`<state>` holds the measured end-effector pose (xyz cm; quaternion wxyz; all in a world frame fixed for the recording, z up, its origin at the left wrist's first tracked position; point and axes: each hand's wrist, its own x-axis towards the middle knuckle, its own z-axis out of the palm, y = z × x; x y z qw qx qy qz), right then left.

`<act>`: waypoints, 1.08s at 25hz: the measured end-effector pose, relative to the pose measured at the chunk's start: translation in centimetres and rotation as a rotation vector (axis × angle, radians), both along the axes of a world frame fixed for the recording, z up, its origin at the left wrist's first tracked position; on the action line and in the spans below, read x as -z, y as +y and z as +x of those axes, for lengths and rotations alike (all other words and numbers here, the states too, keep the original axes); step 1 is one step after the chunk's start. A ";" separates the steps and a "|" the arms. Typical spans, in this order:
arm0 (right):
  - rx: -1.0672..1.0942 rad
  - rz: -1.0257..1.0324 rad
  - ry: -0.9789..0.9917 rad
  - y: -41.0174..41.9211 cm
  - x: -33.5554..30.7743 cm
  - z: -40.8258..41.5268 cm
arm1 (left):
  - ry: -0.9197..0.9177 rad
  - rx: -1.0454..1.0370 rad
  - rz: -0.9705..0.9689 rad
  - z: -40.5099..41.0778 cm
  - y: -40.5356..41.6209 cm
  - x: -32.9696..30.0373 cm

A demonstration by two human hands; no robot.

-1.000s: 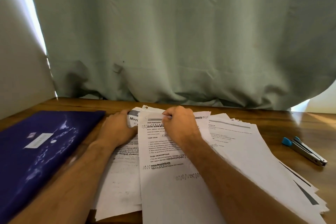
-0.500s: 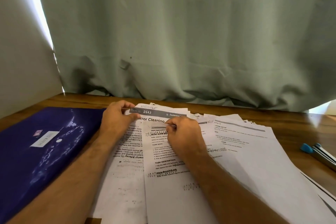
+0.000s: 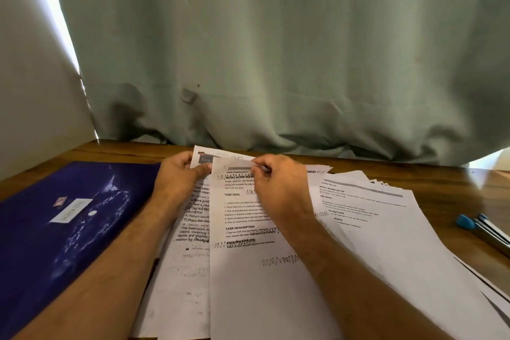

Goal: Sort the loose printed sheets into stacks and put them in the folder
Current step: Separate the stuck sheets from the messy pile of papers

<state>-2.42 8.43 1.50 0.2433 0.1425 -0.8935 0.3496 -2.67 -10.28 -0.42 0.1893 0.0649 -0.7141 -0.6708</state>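
Head cam: right hand (image 3: 278,188) pinches the top sheet's (image 3: 248,270) far edge, left hand (image 3: 179,179) grips the sheet underneath (image 3: 182,270). More printed sheets (image 3: 386,229) fan right toward a blue-tipped stapler (image 3: 480,229). Closed blue folder (image 3: 55,229) lies just left, curtain (image 3: 276,50) behind the desk (image 3: 455,182).

One blue folder (image 3: 63,229) lies on the desk (image 3: 455,182). Two hands: left (image 3: 179,176) and right (image 3: 278,185). One stapler (image 3: 483,232) (cut off at the frame's edge). One curtain (image 3: 276,50). The sheets (image 3: 372,229) overlap, at least five, exact count unclear.
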 end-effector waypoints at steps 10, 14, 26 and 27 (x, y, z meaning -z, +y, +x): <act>-0.025 -0.079 0.050 -0.2 1.0 0.4 | 0.008 0.250 0.100 0.3 -0.5 -0.3; -0.064 0.053 -0.121 -1.1 0.6 -0.2 | -0.001 0.472 0.112 0.2 -1.2 0.0; -0.162 0.319 -0.032 0.3 2.4 3.0 | 0.006 0.051 0.083 -0.6 -0.2 0.6; -0.158 0.331 -0.026 0.4 2.3 3.2 | 0.016 0.020 0.106 -0.6 -0.1 0.5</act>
